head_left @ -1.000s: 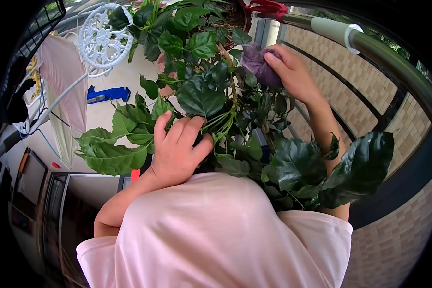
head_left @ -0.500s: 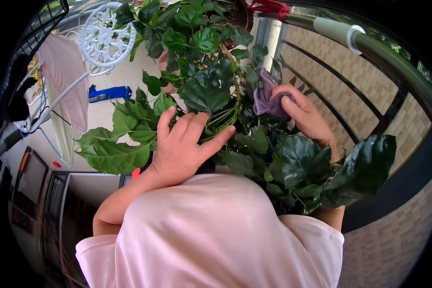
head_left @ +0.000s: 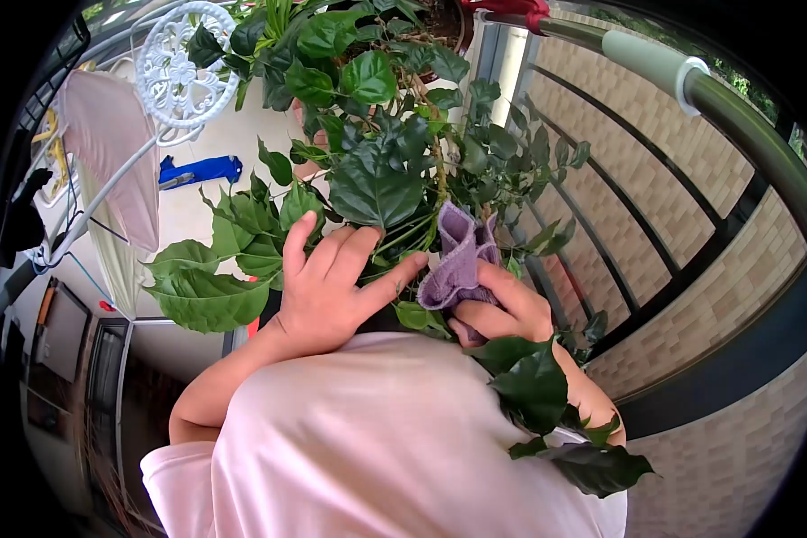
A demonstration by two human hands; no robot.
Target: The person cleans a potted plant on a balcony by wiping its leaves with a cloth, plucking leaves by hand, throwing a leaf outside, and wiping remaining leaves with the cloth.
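Note:
A leafy green plant fills the upper middle of the view. My left hand lies against its stems and leaves, fingers spread, with a large dark leaf just beyond the fingertips. To the right, my right hand grips a purple cloth, which is folded and bunched above the fingers. The cloth is close to my left index fingertip. Dark glossy leaves hang over my right wrist and forearm, near the pink shirt.
A white ornate round stand is at the upper left, beside a hanging pale pink cloth. A blue object lies on the floor. Along the right runs a metal railing with dark bars.
My right hand has moved left and down with the purple cloth, closer to my left hand. The large leaves by my right arm have shifted down. My left hand has barely moved.

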